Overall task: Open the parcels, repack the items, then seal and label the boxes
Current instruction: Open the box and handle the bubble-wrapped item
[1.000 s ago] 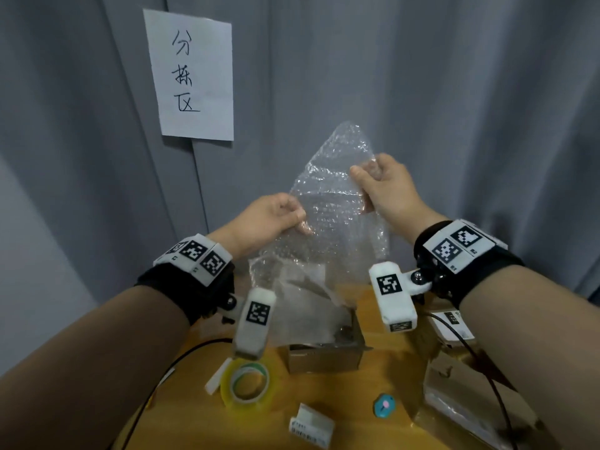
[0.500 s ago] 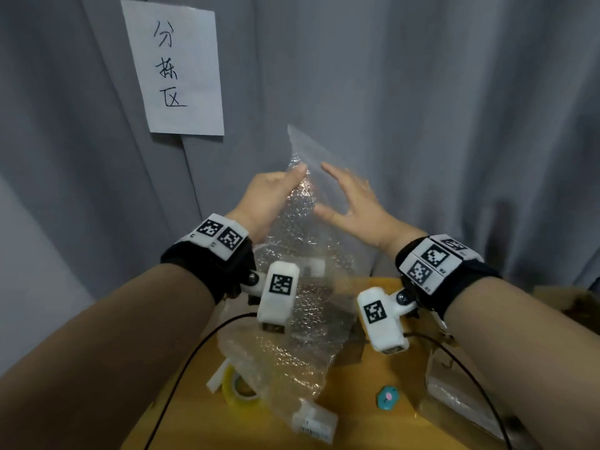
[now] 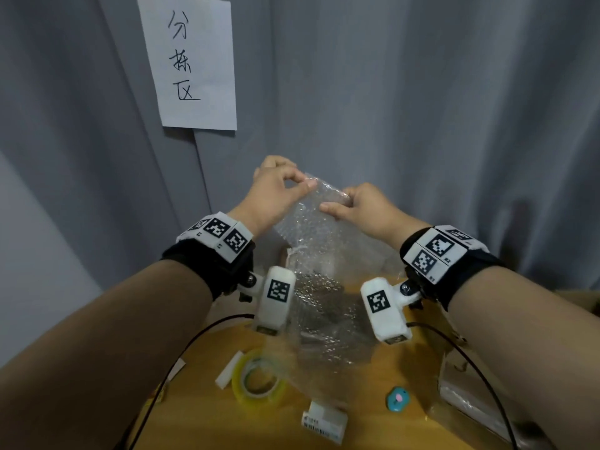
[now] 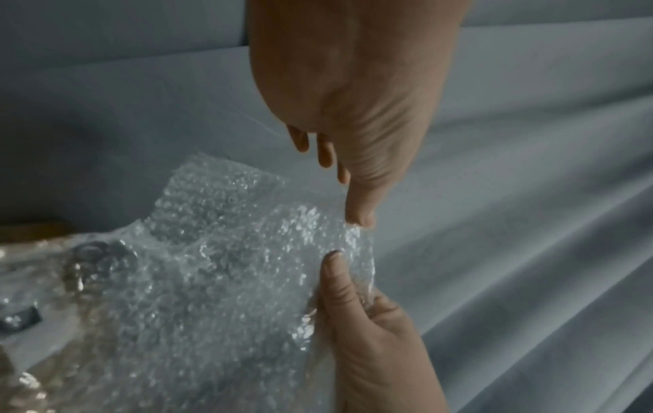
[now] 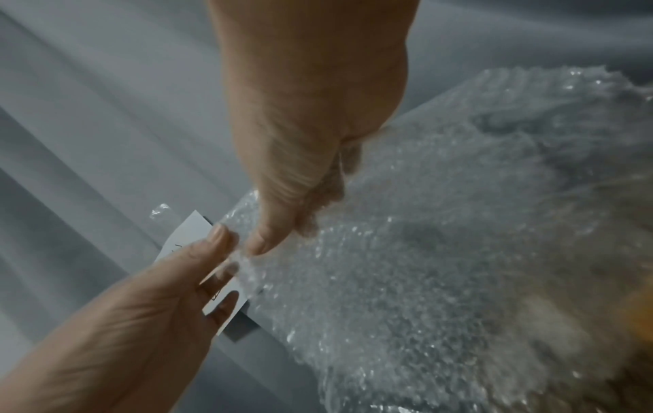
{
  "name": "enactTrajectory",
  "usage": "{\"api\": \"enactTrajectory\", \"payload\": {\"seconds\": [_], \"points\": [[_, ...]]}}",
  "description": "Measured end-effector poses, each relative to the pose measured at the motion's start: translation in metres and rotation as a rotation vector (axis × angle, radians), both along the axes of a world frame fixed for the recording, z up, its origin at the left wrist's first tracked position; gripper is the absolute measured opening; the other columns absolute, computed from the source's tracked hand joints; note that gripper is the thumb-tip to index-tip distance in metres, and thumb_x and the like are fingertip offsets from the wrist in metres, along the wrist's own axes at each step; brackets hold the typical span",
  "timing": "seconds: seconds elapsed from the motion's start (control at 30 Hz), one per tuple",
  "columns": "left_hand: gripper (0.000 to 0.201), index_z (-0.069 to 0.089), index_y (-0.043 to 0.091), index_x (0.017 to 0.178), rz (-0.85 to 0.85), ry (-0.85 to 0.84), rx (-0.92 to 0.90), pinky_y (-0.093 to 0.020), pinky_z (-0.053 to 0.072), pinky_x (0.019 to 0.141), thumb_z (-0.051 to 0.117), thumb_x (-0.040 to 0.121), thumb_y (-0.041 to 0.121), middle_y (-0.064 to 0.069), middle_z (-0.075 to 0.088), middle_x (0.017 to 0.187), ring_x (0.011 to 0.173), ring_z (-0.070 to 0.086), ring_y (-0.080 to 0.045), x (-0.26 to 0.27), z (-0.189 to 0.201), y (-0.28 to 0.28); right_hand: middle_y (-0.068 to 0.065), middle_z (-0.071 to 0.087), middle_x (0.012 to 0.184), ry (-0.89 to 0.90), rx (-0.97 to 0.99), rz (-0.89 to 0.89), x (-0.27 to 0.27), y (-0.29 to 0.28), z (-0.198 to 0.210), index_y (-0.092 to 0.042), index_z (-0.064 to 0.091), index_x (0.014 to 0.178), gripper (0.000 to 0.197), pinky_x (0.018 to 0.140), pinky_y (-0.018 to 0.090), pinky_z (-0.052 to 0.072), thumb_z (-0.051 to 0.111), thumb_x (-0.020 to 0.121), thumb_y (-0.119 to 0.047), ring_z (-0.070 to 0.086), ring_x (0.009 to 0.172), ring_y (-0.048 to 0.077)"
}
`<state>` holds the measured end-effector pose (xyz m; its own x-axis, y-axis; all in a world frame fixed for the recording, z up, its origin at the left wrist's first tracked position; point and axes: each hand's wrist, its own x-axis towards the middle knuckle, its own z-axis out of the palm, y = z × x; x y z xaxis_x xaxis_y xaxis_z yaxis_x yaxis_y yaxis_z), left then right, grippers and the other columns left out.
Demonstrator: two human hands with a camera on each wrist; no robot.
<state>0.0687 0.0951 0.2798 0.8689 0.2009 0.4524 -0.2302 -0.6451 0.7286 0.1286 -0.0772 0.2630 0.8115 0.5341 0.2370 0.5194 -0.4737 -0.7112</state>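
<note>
Both hands raised above the bench (image 3: 201,414), in front of a grey curtain (image 3: 422,108). Left hand (image 3: 276,190) pinching the top edge of a bubble wrap sheet (image 3: 324,287) between thumb and forefinger, other fingers curled clear of it. Right hand (image 3: 367,206) just beside it, thumb on the near face and fingers curled behind the same top edge, gripping it. Fingertips of the two hands close together, almost touching at the edge in the right wrist view. Wrap hanging down from that grip, lower end reaching the bench near a tape roll (image 3: 259,381). Something dark visible through the wrap, too blurred to tell what. Tape roll lying flat, clear and yellowish, with a white block (image 3: 229,370) touching its left side. Small white labelled box (image 3: 324,423) near the front edge, right of the roll. Round teal thing with a pink centre (image 3: 398,398) further right, apart from the box. Brown packaging with clear film (image 3: 467,394) at the right end of the bench. White sheet of paper with three handwritten characters (image 3: 191,60) fixed to the curtain, upper left. Black bands with printed markers on both wrists, a white camera unit hanging below each, black cables trailing down over the bench.
</note>
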Motion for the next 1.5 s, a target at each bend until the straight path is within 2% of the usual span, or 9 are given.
{"api": "enactTrajectory", "payload": {"seconds": [0.17, 0.33, 0.47, 0.57, 0.7, 0.8, 1.03, 1.23, 1.5], "points": [[0.022, 0.045, 0.024, 0.076, -0.056, -0.097, -0.111, -0.022, 0.044, 0.079, 0.051, 0.097, 0.020, 0.002, 0.061, 0.090, 0.081, 0.054, -0.008, -0.002, 0.000, 0.000, -0.002, 0.047, 0.065, -0.026, 0.026, 0.069, -0.005, -0.001, 0.003, -0.016, 0.047, 0.073, 0.033, 0.054, 0.018, 0.034, 0.066, 0.086, -0.039, 0.042, 0.057, 0.007], [0.021, 0.045, 0.011, 0.092, 0.078, -0.098, -0.110, -0.010, 0.037, 0.057, 0.034, 0.103, 0.026, 0.009, 0.051, 0.076, 0.066, 0.044, -0.003, -0.001, -0.004, 0.005, 0.001, 0.062, 0.103, 0.003, 0.124, 0.078, -0.005, -0.006, -0.001, -0.016, 0.054, 0.107, 0.038, 0.080, 0.021, 0.043, 0.069, 0.083, -0.041, 0.056, 0.091, 0.010], [0.024, 0.045, 0.014, 0.089, 0.097, -0.077, -0.131, -0.004, 0.037, 0.059, 0.033, 0.103, 0.028, 0.012, 0.047, 0.076, 0.067, 0.043, 0.002, -0.003, -0.006, 0.005, -0.002, 0.045, 0.066, -0.070, 0.134, -0.008, 0.001, -0.006, 0.001, -0.015, 0.048, 0.073, 0.031, 0.057, 0.019, 0.034, 0.073, 0.083, -0.031, 0.039, 0.061, 0.010], [0.025, 0.056, 0.012, 0.089, -0.041, -0.007, -0.213, -0.006, 0.041, 0.069, 0.049, 0.097, 0.034, 0.011, 0.056, 0.082, 0.073, 0.050, 0.003, -0.006, -0.008, 0.010, -0.004, 0.043, 0.063, -0.071, 0.228, -0.098, 0.006, -0.006, 0.003, -0.019, 0.041, 0.069, 0.037, 0.059, 0.024, 0.035, 0.074, 0.082, -0.028, 0.037, 0.060, 0.010], [0.012, 0.061, 0.009, 0.087, -0.113, 0.004, -0.275, -0.011, 0.042, 0.067, 0.062, 0.091, 0.020, 0.004, 0.054, 0.075, 0.065, 0.048, 0.000, -0.007, -0.011, 0.016, -0.004, 0.055, 0.095, -0.173, 0.247, -0.280, 0.015, -0.011, -0.001, -0.021, 0.051, 0.093, 0.034, 0.087, 0.034, 0.044, 0.074, 0.079, -0.041, 0.053, 0.089, 0.014], [0.014, 0.059, 0.004, 0.094, -0.072, -0.075, -0.374, -0.021, 0.046, 0.077, 0.058, 0.094, 0.017, -0.005, 0.056, 0.082, 0.076, 0.053, -0.007, -0.009, -0.010, 0.018, 0.003, 0.046, 0.131, -0.043, 0.208, -0.473, 0.021, -0.016, -0.011, -0.018, 0.044, 0.127, 0.078, 0.106, 0.046, 0.036, 0.066, 0.071, -0.068, 0.046, 0.122, 0.022], [0.016, 0.058, 0.017, 0.092, -0.070, -0.073, -0.479, -0.060, 0.046, 0.091, 0.058, 0.091, 0.033, -0.017, 0.062, 0.097, 0.086, 0.058, -0.032, -0.008, -0.010, 0.029, 0.005, 0.054, 0.088, 0.269, 0.511, -0.309, 0.014, -0.020, -0.025, -0.003, 0.063, 0.091, 0.042, 0.069, 0.023, 0.042, 0.067, 0.085, -0.045, 0.047, 0.085, 0.013], [0.008, 0.050, 0.019, 0.090, 0.061, -0.063, -0.485, -0.022, 0.049, 0.070, 0.054, 0.096, 0.023, 0.006, 0.064, 0.080, 0.076, 0.057, -0.018, 0.003, -0.017, 0.031, -0.003, 0.060, 0.073, 0.263, 0.773, -0.198, 0.014, -0.018, -0.009, -0.022, 0.058, 0.061, 0.029, 0.086, 0.025, 0.045, 0.068, 0.088, -0.020, 0.055, 0.077, 0.010], [0.045, 0.021, 0.026, 0.135, 0.173, 0.021, -0.586, -0.025, 0.041, 0.043, 0.047, 0.098, 0.026, -0.007, 0.058, 0.080, 0.056, 0.048, -0.020, 0.011, -0.025, 0.029, 0.002, 0.052, 0.063, 0.253, 0.799, -0.305, 0.013, -0.014, -0.007, -0.014, 0.052, 0.078, 0.018, 0.058, 0.028, 0.049, 0.064, 0.090, -0.008, 0.048, 0.049, 0.009]]}}
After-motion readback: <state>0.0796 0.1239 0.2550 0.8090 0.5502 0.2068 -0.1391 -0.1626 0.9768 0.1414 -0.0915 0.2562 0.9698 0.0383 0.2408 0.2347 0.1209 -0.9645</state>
